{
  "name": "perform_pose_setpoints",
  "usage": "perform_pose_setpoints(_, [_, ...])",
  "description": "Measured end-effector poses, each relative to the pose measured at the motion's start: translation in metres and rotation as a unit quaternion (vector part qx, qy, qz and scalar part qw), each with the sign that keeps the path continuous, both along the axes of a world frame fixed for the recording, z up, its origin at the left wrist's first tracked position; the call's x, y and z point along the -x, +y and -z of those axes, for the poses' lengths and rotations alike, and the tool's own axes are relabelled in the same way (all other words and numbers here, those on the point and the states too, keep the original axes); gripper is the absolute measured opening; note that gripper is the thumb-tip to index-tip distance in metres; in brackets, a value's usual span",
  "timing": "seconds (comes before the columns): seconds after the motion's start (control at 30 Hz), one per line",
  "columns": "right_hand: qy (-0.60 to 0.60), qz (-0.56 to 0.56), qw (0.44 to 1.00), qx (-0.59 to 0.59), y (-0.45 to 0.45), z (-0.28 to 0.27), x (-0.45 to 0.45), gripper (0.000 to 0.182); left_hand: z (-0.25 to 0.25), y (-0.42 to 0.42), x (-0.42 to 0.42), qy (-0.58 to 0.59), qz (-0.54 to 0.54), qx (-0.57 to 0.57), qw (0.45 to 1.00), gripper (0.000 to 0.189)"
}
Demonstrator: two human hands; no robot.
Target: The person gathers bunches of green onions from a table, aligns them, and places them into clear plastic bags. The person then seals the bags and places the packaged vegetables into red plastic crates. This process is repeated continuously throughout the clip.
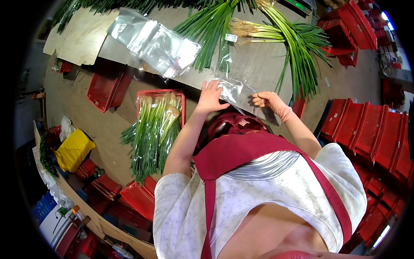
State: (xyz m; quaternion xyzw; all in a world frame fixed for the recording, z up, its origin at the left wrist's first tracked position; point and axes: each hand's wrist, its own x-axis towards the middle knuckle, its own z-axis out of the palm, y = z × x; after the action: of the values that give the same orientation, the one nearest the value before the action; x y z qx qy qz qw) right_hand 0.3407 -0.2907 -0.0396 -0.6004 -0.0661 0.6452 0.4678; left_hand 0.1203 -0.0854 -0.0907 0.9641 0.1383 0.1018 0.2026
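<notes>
A clear plastic bag (241, 92) lies at the near edge of the table (255, 61). On its left end rests my bare left hand (211, 97), fingers spread. At the bag's right part is my right hand (270, 102) in a thin pale glove, fingers curled; a pinch on the film seems likely but is partly hidden. Beyond the bag lie spring onions (292, 48) with roots to the left, crossed by a longer bunch, and more green leaves (210, 35). A small white label (231, 38) sits beside the roots. A stack of clear bags (155, 42) lies to the left.
Bagged spring onions (155, 129) fill a red crate (183, 110) at my left. Another red crate (106, 85) stands on the floor farther left. Red crates (368, 129) are stacked at the right. A scale (296, 6) stands at the table's far right.
</notes>
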Motion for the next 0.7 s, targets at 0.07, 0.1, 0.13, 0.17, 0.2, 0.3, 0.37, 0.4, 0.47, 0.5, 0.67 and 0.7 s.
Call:
perform_pose_setpoints(0.07, [-0.020,0.054,0.998,-0.032,0.005,-0.005,0.011,0.030,-0.013,-0.005,-0.009,-0.072,-0.027,0.034,0.996,0.048])
perform_pose_setpoints(0.1, [-0.037,0.081,0.995,-0.039,0.009,-0.007,0.017,0.030,-0.018,-0.006,-0.015,-0.084,-0.026,0.052,0.995,0.046])
perform_pose_setpoints(0.13, [-0.051,0.098,0.992,-0.052,0.013,-0.010,0.023,0.028,-0.021,-0.008,-0.024,-0.094,-0.028,0.068,0.993,0.043])
perform_pose_setpoints(0.17, [-0.075,0.091,0.991,-0.066,0.016,-0.013,0.028,0.028,-0.024,-0.007,-0.031,-0.125,-0.030,0.080,0.989,0.041])
perform_pose_setpoints(0.2, [-0.103,0.083,0.988,-0.083,0.020,-0.016,0.033,0.028,-0.024,-0.005,-0.037,-0.108,-0.035,0.091,0.989,0.038])
perform_pose_setpoints(0.3, [-0.214,0.055,0.970,-0.106,0.030,-0.019,0.042,0.028,-0.020,0.014,-0.043,-0.053,-0.157,0.085,0.982,0.045])
perform_pose_setpoints(0.37, [-0.313,0.053,0.937,-0.142,0.037,-0.016,0.045,0.028,-0.013,0.036,-0.031,0.172,-0.210,0.038,0.962,0.076])
perform_pose_setpoints(0.4, [-0.319,0.055,0.940,-0.108,0.039,-0.014,0.044,0.024,-0.009,0.045,-0.023,0.242,-0.203,0.082,0.945,0.081])
perform_pose_setpoints(0.47, [-0.414,0.018,0.900,-0.135,0.044,-0.009,0.042,0.021,0.002,0.061,-0.007,0.268,-0.191,0.149,0.932,0.084])
perform_pose_setpoints(0.5, [-0.464,-0.002,0.877,-0.127,0.045,-0.006,0.040,0.020,0.008,0.064,-0.002,0.259,-0.187,0.136,0.938,0.083])
perform_pose_setpoints(0.67, [-0.491,0.008,0.859,-0.144,0.047,0.002,0.023,0.020,0.030,0.071,0.015,0.180,-0.196,0.090,0.960,0.076])
perform_pose_setpoints(0.7, [-0.499,0.014,0.854,-0.148,0.047,0.002,0.018,0.021,0.032,0.073,0.016,0.128,-0.196,0.090,0.968,0.075])
